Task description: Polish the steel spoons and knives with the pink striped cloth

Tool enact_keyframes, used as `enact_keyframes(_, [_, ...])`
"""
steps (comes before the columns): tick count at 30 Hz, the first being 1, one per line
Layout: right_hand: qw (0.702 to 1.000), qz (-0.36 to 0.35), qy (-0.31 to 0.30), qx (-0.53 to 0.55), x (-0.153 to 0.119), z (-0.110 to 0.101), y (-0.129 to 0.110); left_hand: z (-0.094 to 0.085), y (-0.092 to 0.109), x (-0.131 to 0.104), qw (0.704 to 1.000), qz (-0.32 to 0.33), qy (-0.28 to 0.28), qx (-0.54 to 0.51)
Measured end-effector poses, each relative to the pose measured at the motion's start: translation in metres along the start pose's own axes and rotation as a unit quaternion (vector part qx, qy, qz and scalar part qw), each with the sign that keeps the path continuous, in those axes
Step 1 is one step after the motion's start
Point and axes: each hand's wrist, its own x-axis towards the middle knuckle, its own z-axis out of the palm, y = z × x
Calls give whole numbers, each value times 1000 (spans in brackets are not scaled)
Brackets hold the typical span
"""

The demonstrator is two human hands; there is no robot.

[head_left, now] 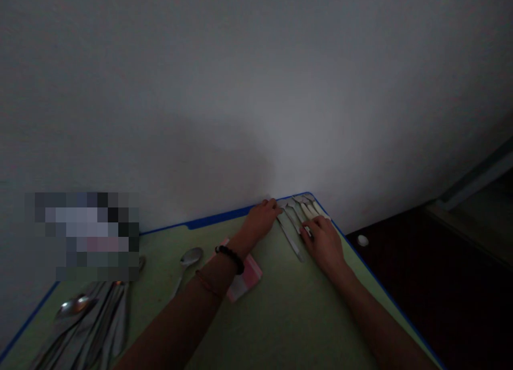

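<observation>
While both bare hands reach past the pink-and-white cloth (249, 276), the row of cutlery (294, 215) lies beyond it and to its right, near the tabletop's far right corner. Beyond the cloth, the left hand (261, 219) has its fingers drawn close together at the head end of the row's leftmost piece; whether they grip it, I cannot tell. Farther right of the cloth, the right hand (323, 243) curls its fingers narrowly at the handles; their exact hold is too dim to tell. Left of the cloth rests a lone spoon (191, 256), and farther left, a pile of cutlery (86, 330). Under the cloth spreads the green, blue-edged tabletop (280, 316). Well right of the cloth, past the tabletop's edge, sits a small white object (363, 240).
</observation>
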Motion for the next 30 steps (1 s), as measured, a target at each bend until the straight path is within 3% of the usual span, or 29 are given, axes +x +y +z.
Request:
enact_keyframes(9, [1000,16,8,24,0,6,7,5,-8,32,986,153,23,63])
enact_keyframes(14, [1000,7,-22,5,-4,4,2,13,-8,45,973,210,45,83])
enact_keyframes(22, [1000,10,-17,10,-7,4,-6,18,-17,38,969,222,69,89])
enact_keyframes(30, [999,0,34,1,-5,1,-6,1,-12,40,975,215,62,8])
